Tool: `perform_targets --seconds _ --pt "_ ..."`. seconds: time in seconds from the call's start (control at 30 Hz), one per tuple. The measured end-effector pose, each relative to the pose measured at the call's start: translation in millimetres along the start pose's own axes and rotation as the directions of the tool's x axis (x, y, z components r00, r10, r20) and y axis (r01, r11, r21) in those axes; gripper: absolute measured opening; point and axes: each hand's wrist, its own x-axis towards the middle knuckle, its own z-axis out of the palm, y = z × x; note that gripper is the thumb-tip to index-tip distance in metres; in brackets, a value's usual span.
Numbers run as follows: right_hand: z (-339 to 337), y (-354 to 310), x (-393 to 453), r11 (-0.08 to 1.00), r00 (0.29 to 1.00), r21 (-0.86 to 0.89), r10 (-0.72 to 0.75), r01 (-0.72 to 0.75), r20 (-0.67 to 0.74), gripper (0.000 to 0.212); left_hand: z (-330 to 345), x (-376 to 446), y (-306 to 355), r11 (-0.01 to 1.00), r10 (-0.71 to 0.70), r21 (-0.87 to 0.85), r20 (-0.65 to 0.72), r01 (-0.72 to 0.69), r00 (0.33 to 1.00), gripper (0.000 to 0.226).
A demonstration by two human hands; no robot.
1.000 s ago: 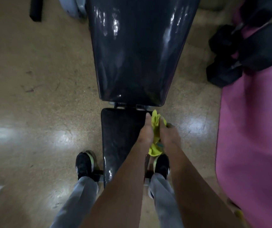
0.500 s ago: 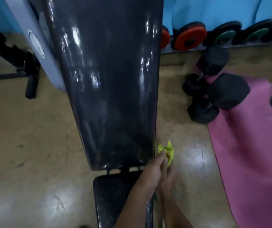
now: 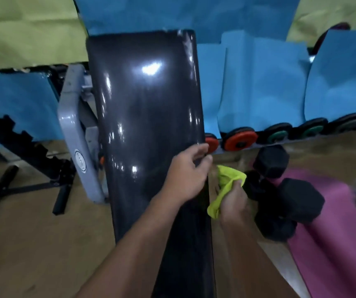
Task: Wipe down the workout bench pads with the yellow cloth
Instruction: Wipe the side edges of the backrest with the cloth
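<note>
Blue mats (image 3: 265,87) are lining the far wall. Left hand (image 3: 185,175) is gripping the back pad (image 3: 147,117) at its right edge. Right hand (image 3: 234,203) is clutching the cloth (image 3: 226,183) beside that edge; wiping judged unfinished.

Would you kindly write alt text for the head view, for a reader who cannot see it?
A left hand grips the right edge of a black bench pad while the right hand holds a yellow cloth beside it. Black dumbbells lie at right.
</note>
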Motion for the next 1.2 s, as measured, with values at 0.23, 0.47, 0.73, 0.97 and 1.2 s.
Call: perform_targets --seconds 0.23,0.47,0.73,0.97,1.2 --pt "100.4 -100.3 17.8 0.975 0.972 -0.025 -0.216 0.219 0.092 0.059 -79.5 108.8 71.8 0.859 0.455 0.398 -0.302 -0.323 0.838 0.041" --pt "164.1 -204.1 8.8 0.918 0.912 -0.14 -0.331 0.371 0.242 0.042 -117.5 203.2 116.4 0.664 0.546 0.692 -0.192 -0.281 0.815 0.055" --pt "220.4 -266.7 8.6 0.736 0.74 -0.25 -0.47 0.63 0.481 0.039 -106.5 226.9 93.9 0.478 0.649 0.863 -0.222 -0.163 0.728 0.054" --pt "214.2 -246.8 7.7 0.673 0.777 -0.434 -0.36 0.599 0.516 0.061 -104.8 228.3 91.2 0.444 0.69 0.882 -0.225 -0.156 0.688 0.044" --pt "172.3 -196.7 5.2 0.722 0.887 -0.55 -0.199 0.42 0.416 0.063 -105.1 228.5 92.8 0.442 0.671 0.887 -0.228 -0.133 0.705 0.047"
